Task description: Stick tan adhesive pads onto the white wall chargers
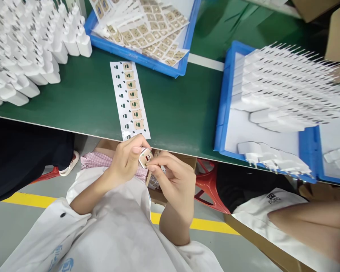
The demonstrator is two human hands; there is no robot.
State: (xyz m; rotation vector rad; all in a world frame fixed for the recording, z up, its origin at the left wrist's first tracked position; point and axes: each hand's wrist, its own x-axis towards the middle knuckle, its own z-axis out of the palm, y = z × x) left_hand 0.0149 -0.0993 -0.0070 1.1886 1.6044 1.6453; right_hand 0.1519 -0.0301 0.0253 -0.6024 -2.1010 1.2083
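My left hand [126, 158] is closed around a white charger [141, 161] just off the table's front edge, its port end turned up towards me. A tan sticker [146, 156] with cut-outs lies over that end, with a red port showing through. Thumb and forefinger of my right hand [170, 173] pinch together at the sticker's lower edge. On the table in front of my left hand lies a white backing sheet [132, 102] carrying a column of tan stickers.
White plug chargers [25, 49] stand in rows at left. A blue tray [141, 56] at the back holds sticker sheets [147, 28]. Another blue tray [222, 109] at right holds chargers [283, 87] with pins up. A person's arm [311, 215] reaches in at lower right.
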